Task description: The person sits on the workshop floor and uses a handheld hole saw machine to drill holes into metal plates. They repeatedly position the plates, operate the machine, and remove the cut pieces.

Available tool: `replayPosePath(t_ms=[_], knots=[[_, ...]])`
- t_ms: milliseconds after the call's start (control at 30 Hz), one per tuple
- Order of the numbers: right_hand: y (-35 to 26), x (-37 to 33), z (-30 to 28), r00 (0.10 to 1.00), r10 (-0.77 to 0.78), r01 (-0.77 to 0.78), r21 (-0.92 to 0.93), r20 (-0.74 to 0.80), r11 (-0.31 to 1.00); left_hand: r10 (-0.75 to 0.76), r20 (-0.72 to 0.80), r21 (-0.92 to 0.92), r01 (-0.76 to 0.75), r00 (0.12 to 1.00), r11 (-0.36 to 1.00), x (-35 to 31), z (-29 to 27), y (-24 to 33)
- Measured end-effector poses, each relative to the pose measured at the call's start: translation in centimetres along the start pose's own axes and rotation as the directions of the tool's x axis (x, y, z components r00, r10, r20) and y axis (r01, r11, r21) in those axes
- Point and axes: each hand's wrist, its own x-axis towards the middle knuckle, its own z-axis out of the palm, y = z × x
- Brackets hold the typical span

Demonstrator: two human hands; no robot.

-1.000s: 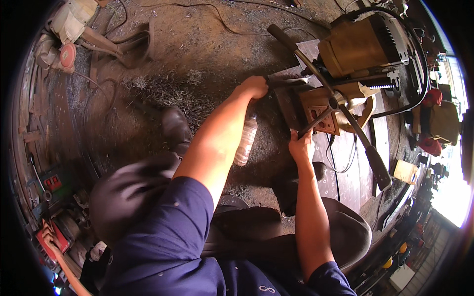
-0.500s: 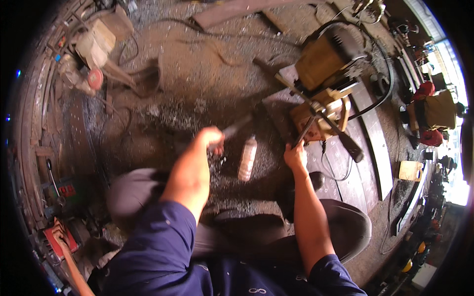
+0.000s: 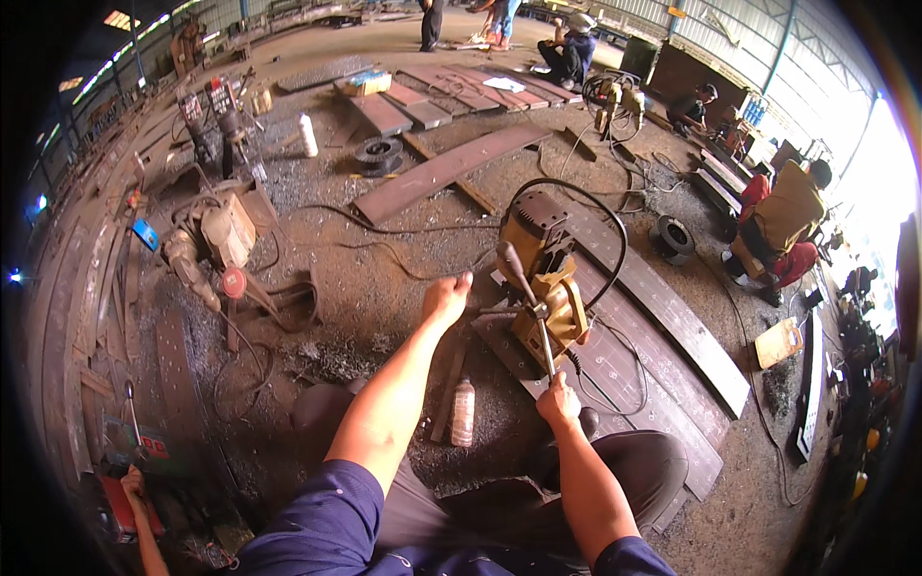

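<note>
Two bare hands of mine are at one yellow magnetic drill point(image 3: 565, 293), which stands just right of centre on at least two long steel plates point(image 3: 629, 384). My right hand point(image 3: 559, 403) has its fingers wrapped around the end of one lower lever point(image 3: 548, 348) of the drill. My left hand point(image 3: 447, 301) is raised on the drill's left side, its fingers curled in and thumb up, beside the end of one rod point(image 3: 495, 310); I cannot tell whether they close on it. One more lever, ending in a dark grip point(image 3: 511, 261), slants upward from the hub.

Between my forearms, one plastic bottle point(image 3: 463, 413) is on the ground, with one flat bar point(image 3: 448, 396) just left of it. Two spools point(image 3: 377, 154) point(image 3: 671, 240) lie farther off, one on each side of the drill. One cream jerrycan point(image 3: 778, 343) is well to the right. Three people point(image 3: 783, 226) point(image 3: 690, 108) point(image 3: 571, 50) sit or crouch beyond, and one co-worker's hand point(image 3: 133, 483) shows at lower left.
</note>
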Motion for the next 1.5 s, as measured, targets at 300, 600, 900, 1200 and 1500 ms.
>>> replayPosePath(t_ms=[300,600,900,1200,1500], knots=[[1.3,-2.6,-4.4,0.989,-0.127,0.129,0.013,-0.082,0.992,0.056,0.058,-0.709,0.002,0.997,0.705,2.6,-3.5,6.9],[5.3,0.1,-8.3,0.991,-0.096,0.083,-0.128,-0.098,0.988,0.383,-0.117,0.098,-0.373,0.916,0.923,-2.4,-5.4,10.3],[8.5,3.1,-6.4,0.976,-0.102,0.056,-0.233,-0.191,0.971,0.563,-0.047,0.162,-0.550,0.825,0.819,-3.1,-4.9,10.7],[4.2,-1.0,-7.0,0.979,-0.158,0.134,-0.178,-0.129,0.975,0.459,0.057,0.242,-0.458,0.887,0.855,-0.3,-6.8,9.8],[9.4,6.1,-11.8,0.946,-0.160,0.044,-0.379,-0.282,0.924,0.554,0.314,0.255,-0.631,0.771,0.733,-5.0,-6.4,9.7]])
